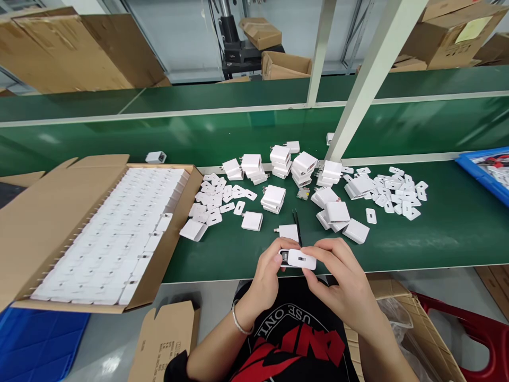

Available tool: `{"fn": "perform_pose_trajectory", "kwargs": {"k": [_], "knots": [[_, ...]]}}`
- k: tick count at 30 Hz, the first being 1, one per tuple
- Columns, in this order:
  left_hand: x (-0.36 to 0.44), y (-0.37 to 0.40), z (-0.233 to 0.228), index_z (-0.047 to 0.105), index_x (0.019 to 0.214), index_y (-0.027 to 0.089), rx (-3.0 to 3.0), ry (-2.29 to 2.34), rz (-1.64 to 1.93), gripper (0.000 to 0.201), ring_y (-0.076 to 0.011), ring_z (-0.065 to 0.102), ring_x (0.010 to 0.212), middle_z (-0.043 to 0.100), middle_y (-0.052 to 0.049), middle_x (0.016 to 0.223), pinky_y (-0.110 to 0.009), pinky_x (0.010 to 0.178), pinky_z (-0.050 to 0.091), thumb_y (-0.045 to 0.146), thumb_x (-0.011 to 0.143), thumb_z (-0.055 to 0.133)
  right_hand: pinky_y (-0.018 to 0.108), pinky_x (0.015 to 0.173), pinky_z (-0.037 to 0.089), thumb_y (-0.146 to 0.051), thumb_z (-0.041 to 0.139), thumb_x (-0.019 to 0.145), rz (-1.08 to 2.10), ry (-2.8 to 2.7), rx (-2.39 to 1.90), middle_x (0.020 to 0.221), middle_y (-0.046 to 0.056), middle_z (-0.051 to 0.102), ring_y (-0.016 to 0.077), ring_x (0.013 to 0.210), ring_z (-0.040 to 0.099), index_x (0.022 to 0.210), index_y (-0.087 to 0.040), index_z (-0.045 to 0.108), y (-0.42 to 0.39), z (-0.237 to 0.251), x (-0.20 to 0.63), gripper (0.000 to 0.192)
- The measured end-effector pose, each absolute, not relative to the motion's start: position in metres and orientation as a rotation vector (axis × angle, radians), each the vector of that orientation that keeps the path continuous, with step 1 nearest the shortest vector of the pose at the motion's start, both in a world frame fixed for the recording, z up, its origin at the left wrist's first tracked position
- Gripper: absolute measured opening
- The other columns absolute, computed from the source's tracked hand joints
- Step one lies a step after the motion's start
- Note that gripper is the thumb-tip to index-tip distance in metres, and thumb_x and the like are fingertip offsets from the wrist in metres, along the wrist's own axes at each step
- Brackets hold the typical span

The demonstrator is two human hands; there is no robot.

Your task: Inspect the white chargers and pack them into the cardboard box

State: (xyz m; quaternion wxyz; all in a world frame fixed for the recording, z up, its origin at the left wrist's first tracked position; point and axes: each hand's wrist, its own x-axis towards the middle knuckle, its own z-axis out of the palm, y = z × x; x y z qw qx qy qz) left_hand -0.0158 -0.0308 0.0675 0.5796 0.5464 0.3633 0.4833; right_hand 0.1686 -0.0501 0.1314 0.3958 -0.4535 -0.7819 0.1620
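Observation:
Near the table's front edge, my left hand [265, 273] is closed on a white charger housing [284, 258], whose open end shows a dark inside. Between the fingertips of my right hand [344, 276] is a white end cover [301, 259] with a small slot. The cover overlaps the housing's open end, offset to the right; whether it touches cannot be made out. Just beyond my hands lie another white charger [288, 232] and black tweezers [297, 225]. Loose white covers [212, 200] are spread at left, and more covers [397, 193] at right.
Stacked white chargers [273, 197] stand across the table's middle. On the left, an open cardboard box [186, 212] holds rows of white pieces. A slanted white post [366, 85] rises at the back. A blue tray [483, 178] sits far right, and a red stool [477, 339] below.

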Motion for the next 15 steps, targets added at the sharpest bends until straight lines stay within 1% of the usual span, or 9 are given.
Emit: {"fn": "perform_pose_trajectory", "kwargs": {"k": [2,5,8,13,15], "knots": [[-0.016,-0.030,0.068,0.070,0.108,0.019,1.255,0.829,1.129,0.048,-0.0203,0.054,0.083,0.068,-0.008,0.109,-0.030,0.066,0.043,0.056,0.110,0.038,0.038,0.083,0.058,-0.011,0.063,0.101,0.406,-1.969,-1.150,0.108,0.007,0.063,0.0231,0.099,0.063,0.130,-0.026,0.064,-0.050,0.132,0.169,0.033],[-0.015,-0.030,0.068,0.068,0.104,0.020,1.187,0.794,1.128,0.057,-0.0202,0.051,0.078,0.068,-0.009,0.106,-0.032,0.065,0.041,0.057,0.110,0.026,0.038,0.084,0.057,-0.011,0.064,0.101,0.396,-1.938,-1.141,0.108,0.007,0.063,0.0227,0.099,0.063,0.129,-0.025,0.065,-0.051,0.132,0.169,0.032],[-0.014,-0.031,0.067,0.067,0.103,0.019,1.163,0.788,1.142,0.063,-0.0212,0.050,0.079,0.067,-0.009,0.104,-0.033,0.067,0.041,0.058,0.110,0.017,0.038,0.085,0.057,-0.011,0.065,0.101,0.407,-1.926,-1.131,0.109,0.007,0.062,0.0227,0.100,0.063,0.130,-0.025,0.065,-0.051,0.131,0.165,0.032],[-0.013,-0.032,0.067,0.066,0.105,0.020,1.219,0.796,1.146,0.064,-0.0236,0.054,0.085,0.067,-0.008,0.102,-0.035,0.071,0.042,0.058,0.111,0.015,0.037,0.085,0.057,-0.011,0.063,0.102,0.461,-1.960,-1.077,0.109,0.007,0.063,0.0224,0.102,0.062,0.135,-0.025,0.063,-0.049,0.126,0.158,0.036],[-0.013,-0.032,0.067,0.066,0.106,0.020,1.225,0.794,1.151,0.064,-0.0228,0.053,0.084,0.067,-0.008,0.102,-0.034,0.071,0.041,0.058,0.111,0.016,0.037,0.086,0.057,-0.010,0.063,0.102,0.464,-1.977,-1.074,0.109,0.007,0.064,0.0225,0.102,0.062,0.136,-0.025,0.063,-0.049,0.126,0.157,0.037]]}}
